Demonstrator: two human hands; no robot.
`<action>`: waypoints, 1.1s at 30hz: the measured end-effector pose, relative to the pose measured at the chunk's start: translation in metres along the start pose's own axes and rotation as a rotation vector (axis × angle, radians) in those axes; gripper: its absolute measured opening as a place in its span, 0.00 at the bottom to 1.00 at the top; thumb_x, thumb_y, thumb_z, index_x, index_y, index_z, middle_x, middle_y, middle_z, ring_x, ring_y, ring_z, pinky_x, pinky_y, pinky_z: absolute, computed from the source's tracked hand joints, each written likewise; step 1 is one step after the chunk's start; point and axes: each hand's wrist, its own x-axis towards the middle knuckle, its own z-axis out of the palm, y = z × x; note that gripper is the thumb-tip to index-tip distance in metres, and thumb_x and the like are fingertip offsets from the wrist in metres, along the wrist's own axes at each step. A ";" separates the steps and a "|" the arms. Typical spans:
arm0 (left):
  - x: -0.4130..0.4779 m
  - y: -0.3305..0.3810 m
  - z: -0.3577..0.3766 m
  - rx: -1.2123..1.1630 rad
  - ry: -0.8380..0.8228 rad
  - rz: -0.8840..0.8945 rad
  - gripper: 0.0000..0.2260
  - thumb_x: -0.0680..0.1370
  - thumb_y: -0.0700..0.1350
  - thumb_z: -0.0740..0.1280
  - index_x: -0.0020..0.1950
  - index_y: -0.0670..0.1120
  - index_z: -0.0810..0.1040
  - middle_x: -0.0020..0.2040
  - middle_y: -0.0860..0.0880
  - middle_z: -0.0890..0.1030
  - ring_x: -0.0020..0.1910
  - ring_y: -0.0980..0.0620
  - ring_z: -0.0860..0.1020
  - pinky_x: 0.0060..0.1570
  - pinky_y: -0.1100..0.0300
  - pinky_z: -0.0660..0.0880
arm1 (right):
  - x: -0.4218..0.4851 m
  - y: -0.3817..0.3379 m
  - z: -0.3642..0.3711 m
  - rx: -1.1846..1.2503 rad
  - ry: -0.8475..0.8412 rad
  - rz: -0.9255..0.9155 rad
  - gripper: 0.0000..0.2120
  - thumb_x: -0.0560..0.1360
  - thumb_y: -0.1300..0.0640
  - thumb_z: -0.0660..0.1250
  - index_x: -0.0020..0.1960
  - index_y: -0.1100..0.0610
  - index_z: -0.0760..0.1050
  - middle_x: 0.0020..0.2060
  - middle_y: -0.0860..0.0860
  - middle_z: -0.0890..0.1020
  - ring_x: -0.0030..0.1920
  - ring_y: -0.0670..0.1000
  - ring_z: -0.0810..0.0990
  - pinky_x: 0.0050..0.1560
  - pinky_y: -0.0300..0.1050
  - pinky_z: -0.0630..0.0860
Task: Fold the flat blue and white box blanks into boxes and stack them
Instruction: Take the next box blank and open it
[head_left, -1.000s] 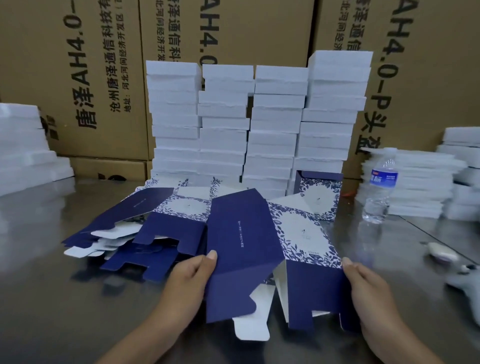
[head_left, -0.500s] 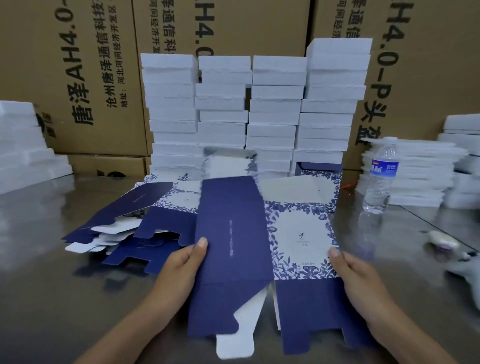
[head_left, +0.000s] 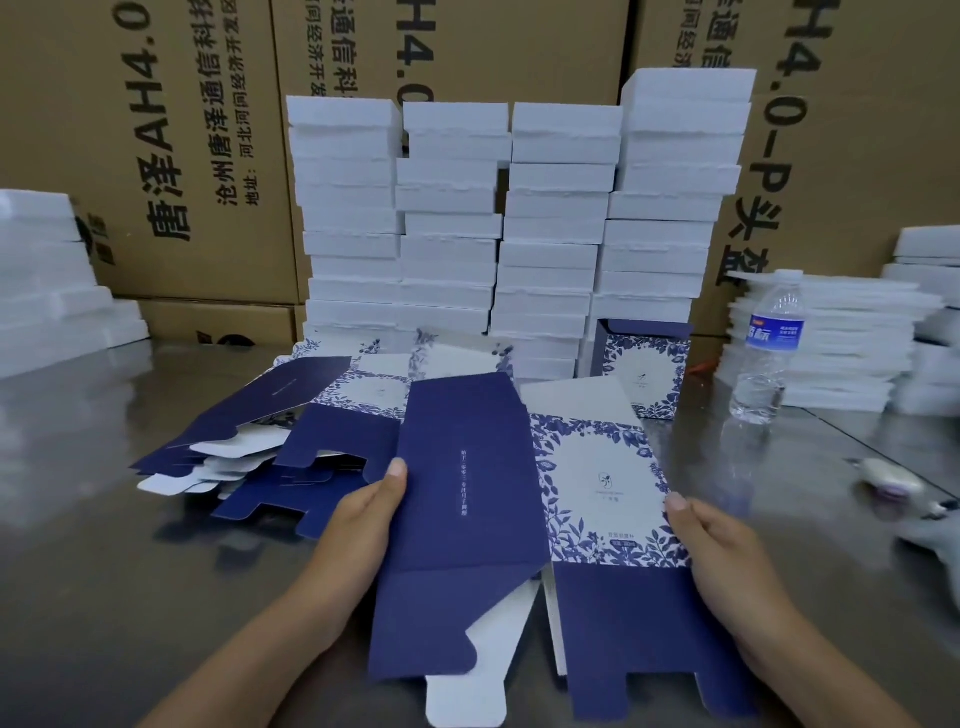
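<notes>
Left grip (head_left: 358, 525) pinches the navy edge of a partly unfolded blue and white cardboard box blank (head_left: 467, 499); right grip (head_left: 727, 551) pinches its floral edge. Blank held low centre of frame, above steel tabletop (head_left: 104, 571).

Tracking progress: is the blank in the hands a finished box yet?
Not finished. The blank is spread, blue and floral panels side by side, bottom flaps untucked; left hand and right hand hold its side edges.
</notes>
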 end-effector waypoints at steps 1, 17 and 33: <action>0.001 0.000 0.000 0.000 0.018 -0.014 0.21 0.80 0.58 0.56 0.44 0.47 0.84 0.42 0.50 0.86 0.41 0.52 0.84 0.41 0.58 0.76 | -0.001 -0.001 0.001 0.001 -0.020 0.012 0.15 0.80 0.56 0.58 0.42 0.56 0.81 0.37 0.43 0.85 0.39 0.43 0.81 0.41 0.37 0.75; 0.000 0.000 -0.003 -0.086 -0.008 -0.040 0.17 0.79 0.57 0.59 0.42 0.54 0.85 0.43 0.48 0.86 0.42 0.49 0.84 0.43 0.55 0.77 | -0.001 -0.003 -0.005 0.098 -0.028 0.087 0.13 0.79 0.55 0.61 0.41 0.60 0.79 0.31 0.51 0.82 0.29 0.42 0.76 0.29 0.31 0.70; -0.003 0.007 -0.001 -0.152 -0.007 -0.084 0.18 0.79 0.56 0.61 0.38 0.53 0.86 0.40 0.47 0.86 0.36 0.50 0.84 0.27 0.62 0.77 | -0.003 -0.008 -0.003 -0.007 -0.023 0.122 0.16 0.79 0.54 0.62 0.38 0.65 0.74 0.29 0.55 0.77 0.28 0.49 0.71 0.26 0.36 0.66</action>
